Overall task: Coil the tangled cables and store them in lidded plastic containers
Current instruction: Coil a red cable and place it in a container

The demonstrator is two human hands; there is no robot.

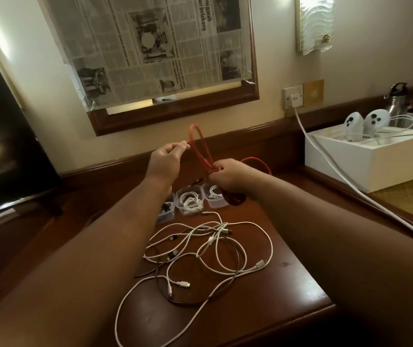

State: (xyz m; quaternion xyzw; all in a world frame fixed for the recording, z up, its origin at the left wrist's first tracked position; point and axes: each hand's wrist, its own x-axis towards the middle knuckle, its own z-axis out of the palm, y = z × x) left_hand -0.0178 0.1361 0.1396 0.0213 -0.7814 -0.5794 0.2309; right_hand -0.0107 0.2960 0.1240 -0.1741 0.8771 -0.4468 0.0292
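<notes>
A red cable (198,149) is held in the air above the dark wooden table (288,291). My left hand (166,159) pinches one loop of it at the fingertips. My right hand (228,177) grips the gathered red coils, and more red loops hang below and behind that hand. On the table lies a tangle of white and dark cables (208,249). Behind it stand three small clear plastic containers: the left one (167,209) holds a dark cable, the middle one (190,200) a white coil, and the right one (213,195) is partly hidden by my right hand.
A dark TV screen (5,151) stands at the left. A white box (368,161) with two white controllers (364,123) sits at the right, a metal bottle (398,101) behind it. A thick white cord (330,169) runs from the wall socket down across the right side.
</notes>
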